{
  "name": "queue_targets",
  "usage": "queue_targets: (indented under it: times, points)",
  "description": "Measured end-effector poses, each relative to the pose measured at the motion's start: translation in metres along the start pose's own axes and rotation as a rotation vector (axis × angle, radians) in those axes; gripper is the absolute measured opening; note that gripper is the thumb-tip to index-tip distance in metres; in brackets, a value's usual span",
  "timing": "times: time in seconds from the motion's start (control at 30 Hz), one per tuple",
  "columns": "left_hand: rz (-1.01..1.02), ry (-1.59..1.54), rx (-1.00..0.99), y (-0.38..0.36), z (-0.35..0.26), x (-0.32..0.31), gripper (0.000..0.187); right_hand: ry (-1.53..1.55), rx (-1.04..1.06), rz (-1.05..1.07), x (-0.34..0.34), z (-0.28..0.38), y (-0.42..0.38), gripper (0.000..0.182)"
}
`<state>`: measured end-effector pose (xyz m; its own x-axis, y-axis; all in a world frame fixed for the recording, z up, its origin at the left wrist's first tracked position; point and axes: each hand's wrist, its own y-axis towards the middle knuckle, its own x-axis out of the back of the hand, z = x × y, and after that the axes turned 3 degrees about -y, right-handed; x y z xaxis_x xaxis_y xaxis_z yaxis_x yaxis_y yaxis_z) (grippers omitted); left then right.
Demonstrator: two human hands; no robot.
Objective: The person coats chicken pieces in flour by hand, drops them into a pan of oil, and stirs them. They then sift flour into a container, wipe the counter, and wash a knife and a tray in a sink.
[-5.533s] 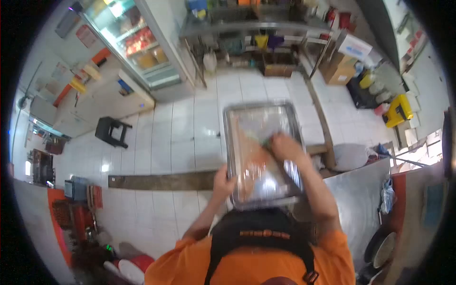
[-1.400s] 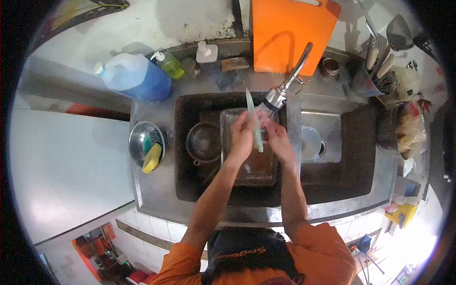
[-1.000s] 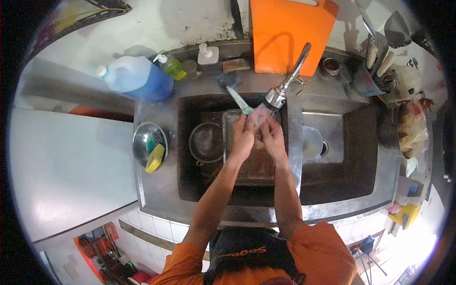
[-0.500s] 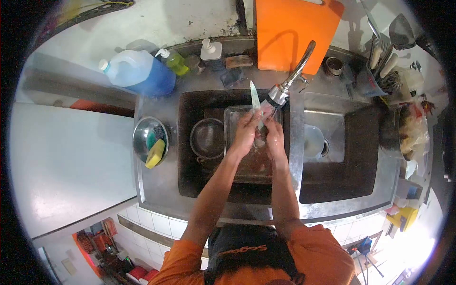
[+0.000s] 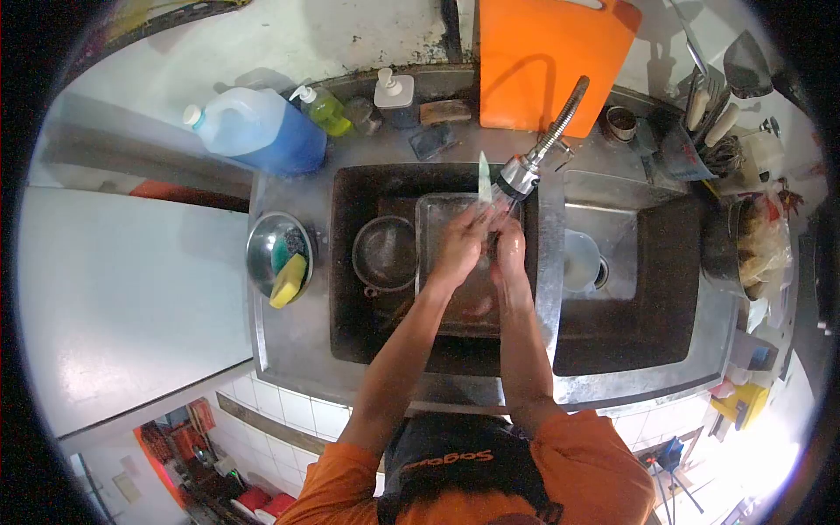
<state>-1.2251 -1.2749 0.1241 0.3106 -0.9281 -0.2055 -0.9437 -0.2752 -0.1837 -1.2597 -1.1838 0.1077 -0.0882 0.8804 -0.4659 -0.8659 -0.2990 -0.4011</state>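
A knife points up and away from me, its pale blade rising between my hands under the faucet head. The fingers of my left hand close about the lower blade. Beside it, my right hand is curled at the handle end, which the fingers hide. Water runs down over both hands. Below them sits a clear rectangular tray in the left basin, and a round pan lies to its left.
On the left counter stands a metal bowl with a yellow sponge. Behind are a blue liquid jug, soap bottles and an orange cutting board. The right basin holds a whitish container. A utensil holder stands back right.
The knife has shifted slightly right and turned more upright, with less of its blade showing. My left hand has moved right toward the faucet stream; my right hand is curled more tightly.
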Motion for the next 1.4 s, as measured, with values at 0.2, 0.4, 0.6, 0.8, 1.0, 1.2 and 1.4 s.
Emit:
queue_targets:
  times: [0.2,0.4,0.6,0.8,1.0,1.2,1.4]
  points:
    - [0.006,-0.118,0.084,0.004,0.015,0.012,0.028,0.007,0.007,-0.067,-0.005,-0.005,0.003,0.021]
    - [0.039,-0.089,0.088,0.004,0.007,0.012,0.030,0.032,-0.035,-0.034,-0.008,0.001,0.001,0.019]
    - [0.037,-0.087,0.066,0.005,-0.002,0.004,0.029,0.059,-0.031,-0.032,0.003,-0.010,0.009,0.017]
    - [-0.089,-0.040,0.113,0.004,-0.029,0.000,0.031,0.071,-0.011,0.183,0.018,-0.019,0.010,0.016]
    - [-0.062,-0.174,0.108,0.004,-0.022,0.006,0.027,0.097,-0.060,0.123,0.001,-0.002,-0.007,0.015]
    - [-0.059,-0.124,0.049,0.008,-0.004,0.008,0.026,0.127,-0.062,0.109,0.010,-0.012,-0.003,0.014]
    - [-0.076,-0.056,-0.072,0.007,-0.004,0.001,0.027,0.112,-0.083,0.141,0.013,-0.010,-0.004,0.012]
